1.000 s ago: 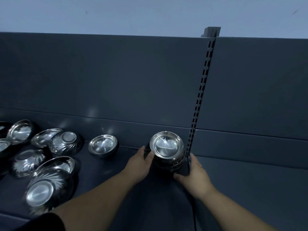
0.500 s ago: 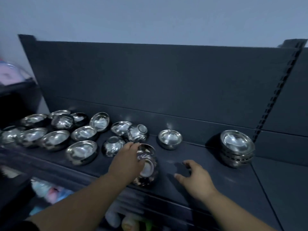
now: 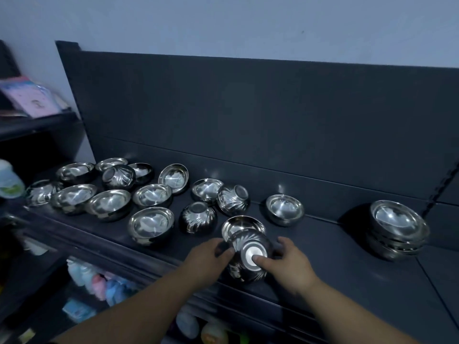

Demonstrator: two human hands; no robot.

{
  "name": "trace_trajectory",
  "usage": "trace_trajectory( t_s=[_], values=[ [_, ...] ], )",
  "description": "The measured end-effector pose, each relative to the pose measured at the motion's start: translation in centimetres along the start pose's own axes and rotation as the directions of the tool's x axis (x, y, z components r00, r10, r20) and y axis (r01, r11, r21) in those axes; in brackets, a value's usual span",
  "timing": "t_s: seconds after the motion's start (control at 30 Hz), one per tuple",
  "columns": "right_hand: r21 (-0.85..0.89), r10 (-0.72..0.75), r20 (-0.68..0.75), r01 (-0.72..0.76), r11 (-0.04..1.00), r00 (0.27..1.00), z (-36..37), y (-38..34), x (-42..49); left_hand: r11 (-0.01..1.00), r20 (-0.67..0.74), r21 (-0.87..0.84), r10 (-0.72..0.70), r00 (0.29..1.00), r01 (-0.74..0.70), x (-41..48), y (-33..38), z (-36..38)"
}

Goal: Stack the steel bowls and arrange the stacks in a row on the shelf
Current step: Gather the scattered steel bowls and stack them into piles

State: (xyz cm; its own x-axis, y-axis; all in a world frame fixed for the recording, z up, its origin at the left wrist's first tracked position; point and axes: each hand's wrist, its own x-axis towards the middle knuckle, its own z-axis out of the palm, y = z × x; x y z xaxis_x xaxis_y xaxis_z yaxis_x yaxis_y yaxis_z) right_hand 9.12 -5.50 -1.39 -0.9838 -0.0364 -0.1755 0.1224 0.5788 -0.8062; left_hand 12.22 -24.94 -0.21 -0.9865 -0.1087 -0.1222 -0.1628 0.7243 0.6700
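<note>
Both hands grip one upturned steel bowl (image 3: 248,256) near the shelf's front edge; its flat base faces me. My left hand (image 3: 208,259) holds its left side and my right hand (image 3: 290,264) its right, thumb on the base. Directly behind it an upright bowl (image 3: 239,225) touches it. A finished stack of bowls (image 3: 397,228) stands at the right by the back panel. A single upright bowl (image 3: 285,209) sits between. Several loose bowls (image 3: 151,223), some upside down (image 3: 198,216), are scattered across the left half of the dark shelf (image 3: 335,269).
The shelf's back panel (image 3: 248,115) rises behind the bowls, with a slotted upright (image 3: 444,182) at the right. Below the front edge, a lower shelf holds colourful packages (image 3: 99,281). A side shelf at the left carries a pink pack (image 3: 32,98) and a white bottle (image 3: 8,180).
My right hand has moved left from the bare shelf onto the upturned bowl, joining my left hand there. Earlier both hands left the stack at the right. The view has shifted left.
</note>
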Motion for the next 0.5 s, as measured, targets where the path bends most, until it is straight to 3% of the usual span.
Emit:
trace_trajectory(
  t_s=[0.2, 0.4, 0.5],
  values=[
    [0.069, -0.054, 0.012, 0.053, 0.996, 0.998, -1.3, -1.1, 0.3, 0.993, -0.084, -0.107, -0.051, 0.995, 0.042, 0.1, 2.1, 0.3],
    [0.116, -0.167, 0.011, 0.165, 0.980, 0.986, -4.5, -3.3, 1.9, 0.982, -0.219, -0.188, -0.036, 0.975, -0.005, 1.5, 5.8, -1.8],
    [0.174, -0.205, -0.017, 0.205, 0.963, 0.979, -5.4, -4.2, 2.3, 0.915, -0.197, -0.397, -0.159, 0.967, 0.069, 2.8, 6.1, -2.1]
  ],
)
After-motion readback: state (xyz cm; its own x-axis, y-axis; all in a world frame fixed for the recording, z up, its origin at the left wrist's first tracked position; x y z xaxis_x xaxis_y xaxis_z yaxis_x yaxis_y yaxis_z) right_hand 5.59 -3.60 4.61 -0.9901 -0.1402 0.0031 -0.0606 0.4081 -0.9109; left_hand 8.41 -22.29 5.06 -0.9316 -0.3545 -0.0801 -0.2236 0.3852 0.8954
